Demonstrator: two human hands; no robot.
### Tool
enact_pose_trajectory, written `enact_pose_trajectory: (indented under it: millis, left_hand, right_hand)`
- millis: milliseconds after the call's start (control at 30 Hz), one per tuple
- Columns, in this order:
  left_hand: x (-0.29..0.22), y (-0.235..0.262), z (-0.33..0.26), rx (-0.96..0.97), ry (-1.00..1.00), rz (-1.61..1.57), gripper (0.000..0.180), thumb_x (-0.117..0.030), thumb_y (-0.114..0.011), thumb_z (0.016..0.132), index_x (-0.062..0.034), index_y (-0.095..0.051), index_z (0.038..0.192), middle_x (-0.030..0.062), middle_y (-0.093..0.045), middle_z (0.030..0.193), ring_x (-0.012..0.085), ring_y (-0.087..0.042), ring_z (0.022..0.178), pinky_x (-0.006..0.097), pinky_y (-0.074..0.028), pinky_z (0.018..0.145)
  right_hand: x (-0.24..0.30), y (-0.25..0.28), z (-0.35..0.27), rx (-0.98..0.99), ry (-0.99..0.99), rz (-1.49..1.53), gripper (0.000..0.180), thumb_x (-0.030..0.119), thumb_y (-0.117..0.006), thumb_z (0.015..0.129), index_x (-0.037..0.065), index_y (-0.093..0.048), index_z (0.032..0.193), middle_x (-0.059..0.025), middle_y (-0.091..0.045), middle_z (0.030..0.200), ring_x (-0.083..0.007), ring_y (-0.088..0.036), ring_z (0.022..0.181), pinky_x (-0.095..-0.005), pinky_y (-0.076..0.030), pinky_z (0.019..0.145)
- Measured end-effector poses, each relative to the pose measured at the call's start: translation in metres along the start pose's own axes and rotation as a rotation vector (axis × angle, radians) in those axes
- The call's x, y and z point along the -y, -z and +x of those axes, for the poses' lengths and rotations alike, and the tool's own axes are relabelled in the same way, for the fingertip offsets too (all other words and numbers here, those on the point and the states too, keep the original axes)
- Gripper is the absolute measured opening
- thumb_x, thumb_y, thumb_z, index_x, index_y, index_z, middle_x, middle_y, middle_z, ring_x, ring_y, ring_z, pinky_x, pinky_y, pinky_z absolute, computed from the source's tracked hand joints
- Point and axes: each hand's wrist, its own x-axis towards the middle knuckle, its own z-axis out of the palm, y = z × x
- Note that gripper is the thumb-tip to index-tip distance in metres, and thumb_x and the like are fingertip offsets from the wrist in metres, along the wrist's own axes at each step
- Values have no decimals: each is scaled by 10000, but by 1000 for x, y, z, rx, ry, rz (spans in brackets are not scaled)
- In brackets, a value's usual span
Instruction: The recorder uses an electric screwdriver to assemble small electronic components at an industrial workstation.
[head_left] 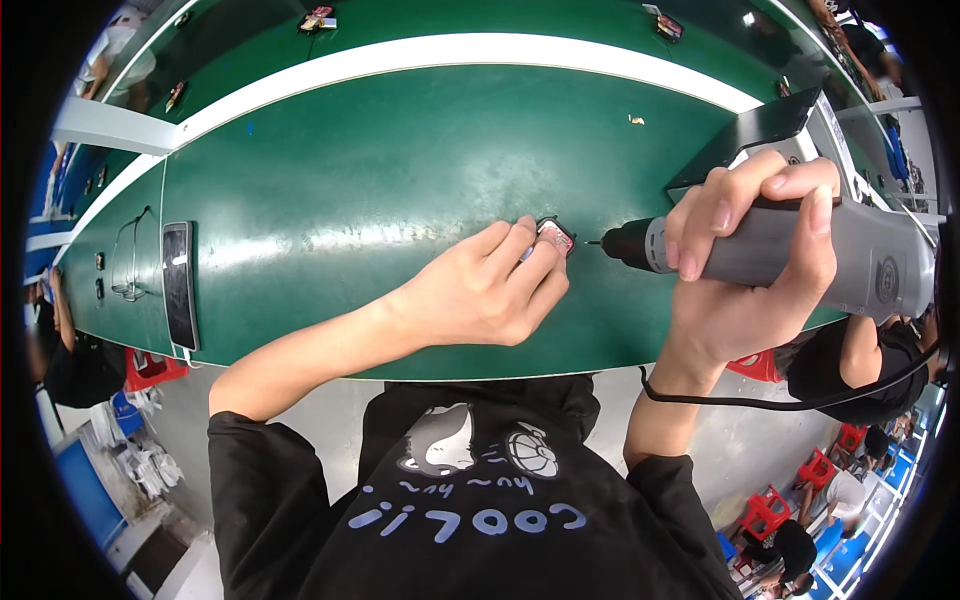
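Note:
In my right hand (755,250) is a grey electric screwdriver (850,250) with a black nose, held level, its thin bit pointing left. The bit tip stops just short of a small dark-framed part (556,236) with a pinkish, shiny face, which looks like a small electronic piece. My left hand (495,285) pins this part on the green table (350,180) with bent fingers, which cover its left side. From the screwdriver's rear, a black cord (800,403) loops down past my right wrist.
A dark phone-like device (180,285) with a white cable lies at the left, beside a thin wire frame (130,260). A black-topped box (760,135) stands at the back right. Beyond the white divider (480,48) lie more small parts (318,19). Other people work at both sides.

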Motion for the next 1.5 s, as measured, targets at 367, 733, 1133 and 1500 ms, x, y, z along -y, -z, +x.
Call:
enact_pose_trajectory:
  millis: [367, 733, 1133, 1500]
  left_hand:
    - [3, 7, 0, 118, -17, -38, 211, -91, -603, 740, 40, -644, 901, 130, -620, 843, 261, -672, 819, 303, -544, 655]
    - [1, 6, 0, 118, -23, -17, 228, -94, -598, 741, 53, -645, 908, 134, -612, 830, 278, -675, 841, 313, -560, 679]
    - [-5, 4, 5, 101, 55, -51, 222, -52, -636, 677, 72, -627, 861, 158, -598, 814, 292, -656, 804, 320, -550, 690]
    - [1, 8, 7, 150, 58, -48, 227, -39, -659, 695, 49, -638, 903, 115, -582, 846, 250, -643, 842, 307, -555, 686]
  right_hand:
    - [-11, -6, -3, -8, -23, 41, 293, 303, -333, 1019, 34, -430, 958, -116, -469, 709, -157, -372, 367, -296, -348, 333]
    - [-16, -3, -7, -23, -53, 24, 273, 287, -324, 1027, 38, -417, 965, -125, -469, 706, -164, -373, 364, -302, -355, 336]
    - [-23, 0, -11, 32, -46, 72, 229, 260, -321, 1018, 61, -390, 927, -107, -444, 642, -164, -366, 372, -306, -361, 349]
    - [-24, -6, -16, 85, -43, -66, 161, 197, -401, 971, 46, -381, 920, -100, -439, 616, -155, -364, 374, -298, -354, 344]
